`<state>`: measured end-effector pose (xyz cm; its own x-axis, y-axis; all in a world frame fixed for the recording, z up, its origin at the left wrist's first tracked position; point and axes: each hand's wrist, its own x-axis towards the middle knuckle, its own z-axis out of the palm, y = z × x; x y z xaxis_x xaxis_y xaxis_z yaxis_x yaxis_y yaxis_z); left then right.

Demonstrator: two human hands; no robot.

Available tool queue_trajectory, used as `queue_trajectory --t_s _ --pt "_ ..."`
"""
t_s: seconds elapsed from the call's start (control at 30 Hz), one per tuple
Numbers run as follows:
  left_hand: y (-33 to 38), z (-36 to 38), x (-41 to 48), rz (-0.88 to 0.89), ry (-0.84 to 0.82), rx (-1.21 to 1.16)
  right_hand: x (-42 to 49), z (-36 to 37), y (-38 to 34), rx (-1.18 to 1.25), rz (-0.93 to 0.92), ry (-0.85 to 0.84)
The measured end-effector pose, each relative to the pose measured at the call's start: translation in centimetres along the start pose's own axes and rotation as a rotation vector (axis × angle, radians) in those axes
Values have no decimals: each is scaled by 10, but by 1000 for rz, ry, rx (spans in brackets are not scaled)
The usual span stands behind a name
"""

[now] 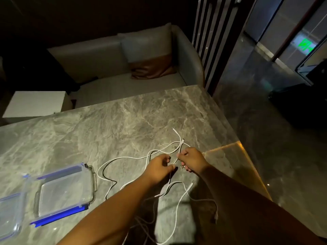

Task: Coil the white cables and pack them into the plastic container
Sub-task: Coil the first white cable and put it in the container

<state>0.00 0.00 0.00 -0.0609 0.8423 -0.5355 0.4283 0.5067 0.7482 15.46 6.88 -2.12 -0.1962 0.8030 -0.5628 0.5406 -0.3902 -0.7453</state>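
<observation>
Several white cables point(123, 157) lie tangled and uncoiled across the grey marble table point(99, 124), looping from the middle toward the near edge. My left hand point(158, 166) and my right hand point(192, 159) sit close together over the tangle, each pinching a strand of white cable between thumb and fingers. A plug end shows just under my right hand. The clear plastic container point(10, 214) stands at the near left edge, partly cut off. Its clear lid point(65, 191) with blue clips lies flat beside it, to the right.
The table's right edge point(247, 156) glows orange, with dark floor beyond it. A grey sofa point(109, 68) with cushions stands behind the table. A white box point(35, 103) sits at the far left.
</observation>
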Motion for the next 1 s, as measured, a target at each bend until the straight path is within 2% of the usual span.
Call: queue_trajectory --t_s 0.2,0.27,0.57,0.8,1.0 --pt "2 13 13 -117 6 -481 18 3 -4 115 77 -82" --pt "-2 16 19 -134 43 -540 21 5 -3 114 81 -104" --pt "-16 22 33 -108 60 -415 23 3 -1 159 88 -150" --pt "-13 17 26 -26 -13 -425 16 0 -15 91 -66 -117" --pt "-1 7 8 3 -32 -409 1 -2 -42 119 -137 -166"
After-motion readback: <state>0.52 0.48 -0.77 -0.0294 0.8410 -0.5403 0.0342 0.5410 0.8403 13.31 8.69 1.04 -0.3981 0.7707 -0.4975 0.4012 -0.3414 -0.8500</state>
